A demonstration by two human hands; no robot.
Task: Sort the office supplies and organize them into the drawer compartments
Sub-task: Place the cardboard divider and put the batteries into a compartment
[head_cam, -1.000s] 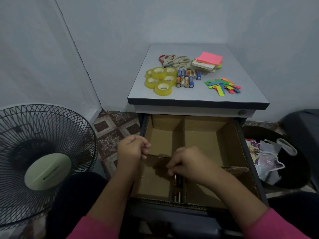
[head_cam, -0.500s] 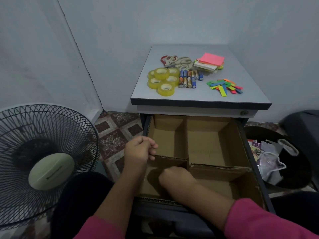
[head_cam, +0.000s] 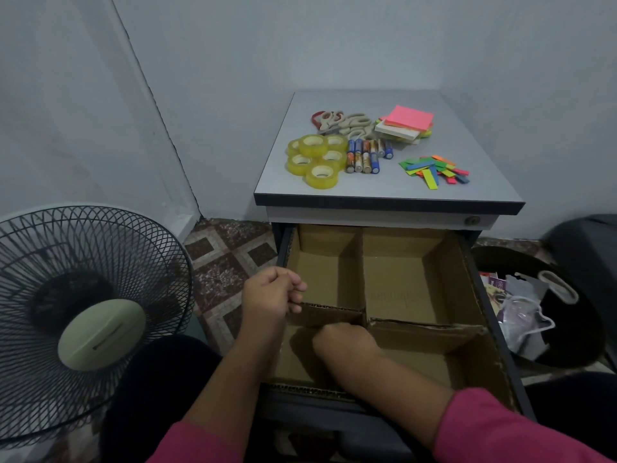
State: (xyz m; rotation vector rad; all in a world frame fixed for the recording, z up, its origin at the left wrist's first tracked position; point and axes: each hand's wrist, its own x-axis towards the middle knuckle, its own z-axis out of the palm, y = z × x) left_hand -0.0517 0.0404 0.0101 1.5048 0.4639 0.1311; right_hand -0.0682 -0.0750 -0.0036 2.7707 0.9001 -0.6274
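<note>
The open drawer (head_cam: 469, 282) holds cardboard compartments, two far and two near. My left hand (head_cam: 268, 295) grips the left end of the cardboard divider (head_cam: 334, 310). My right hand (head_cam: 344, 342) is down in the near-left compartment, knuckles up and fingers curled under, so anything it holds is hidden. On the cabinet top (head_cam: 474, 192) lie several yellow tape rolls (head_cam: 315, 160), several batteries (head_cam: 365, 155), scissors (head_cam: 340, 121), a stack of sticky notes (head_cam: 405, 123) and coloured paper strips (head_cam: 434, 170).
A standing fan (head_cam: 83, 312) is close on the left. A black bin (head_cam: 567, 329) with plastic bags stands to the right of the drawer. Patterned floor tiles (head_cam: 227, 262) show between the fan and the cabinet.
My right hand has moved left from the near divider into the near-left compartment. The batteries seen under it a second ago are now covered. My left hand stays at the divider's end.
</note>
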